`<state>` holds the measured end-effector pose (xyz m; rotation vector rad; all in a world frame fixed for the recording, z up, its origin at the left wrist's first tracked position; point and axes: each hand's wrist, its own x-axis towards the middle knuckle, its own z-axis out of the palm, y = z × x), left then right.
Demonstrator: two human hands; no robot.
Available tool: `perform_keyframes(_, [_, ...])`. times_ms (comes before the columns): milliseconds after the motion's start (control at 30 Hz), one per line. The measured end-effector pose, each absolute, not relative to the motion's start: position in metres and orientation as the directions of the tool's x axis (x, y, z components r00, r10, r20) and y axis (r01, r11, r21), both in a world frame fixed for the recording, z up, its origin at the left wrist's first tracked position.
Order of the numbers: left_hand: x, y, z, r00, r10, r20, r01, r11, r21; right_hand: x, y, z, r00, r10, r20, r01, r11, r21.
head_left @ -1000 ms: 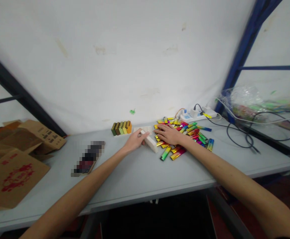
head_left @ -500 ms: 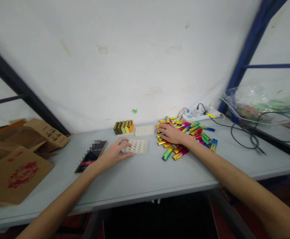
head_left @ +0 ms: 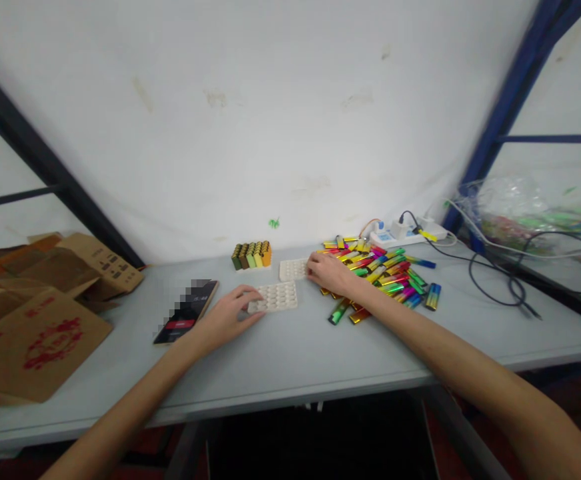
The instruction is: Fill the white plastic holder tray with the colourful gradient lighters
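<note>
A white tray (head_left: 283,298) with rows of round holes lies flat on the table. My left hand (head_left: 228,313) holds its left end, fingers over the top and thumb at the near edge. Behind it lies a second white tray (head_left: 293,269) of the same kind. My right hand (head_left: 328,272) has its bent fingers closed on that tray's right end; the fingertips are partly hidden. Under and beside my right wrist spreads a pile of shiny multicoloured lighters (head_left: 395,270). Upright lighters (head_left: 252,255) with gold tops stand in close rows at the back, left of the second tray.
A phone (head_left: 193,307) lies left of my left hand. Brown cardboard boxes (head_left: 65,333) fill the table's left end. At the back right sit a power strip (head_left: 405,233) and a looped black cable (head_left: 495,287). A clear plastic bag (head_left: 510,200) lies beyond the blue frame (head_left: 495,127).
My right hand has moved left from the pile of lighters to the second tray and closed on its end. That tray has shifted slightly nearer and to the right. My left hand stays put.
</note>
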<state>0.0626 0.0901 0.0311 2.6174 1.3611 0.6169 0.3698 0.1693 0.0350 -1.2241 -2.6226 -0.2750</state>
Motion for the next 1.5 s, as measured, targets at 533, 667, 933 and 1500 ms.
perform_keyframes(533, [0.05, 0.124, 0.037, 0.29, 0.918, 0.272, 0.758, -0.394, 0.52, 0.379, 0.118, 0.044, -0.822, 0.298, 0.485, 0.249, 0.954, -0.164])
perform_keyframes(667, [0.053, 0.118, 0.039, 0.409, 0.875, 0.257, 0.725, -0.483, 0.492, 0.36, 0.106, 0.041, -0.884, 0.327, 0.335, 0.292, 0.944, -0.151])
perform_keyframes(933, [0.053, 0.1, 0.029, 0.536, 0.814, 0.224, 0.752, -0.581, 0.313, 0.366, 0.107, 0.042, -0.831, 0.459, 0.314, 0.416, 0.888, -0.197])
perform_keyframes(1500, [0.085, 0.115, 0.034, 0.598, 0.741, 0.306, 0.718, -0.665, 0.207, 0.372, 0.117, 0.041, -0.592, 0.779, 0.207, 0.674, 0.619, -0.403])
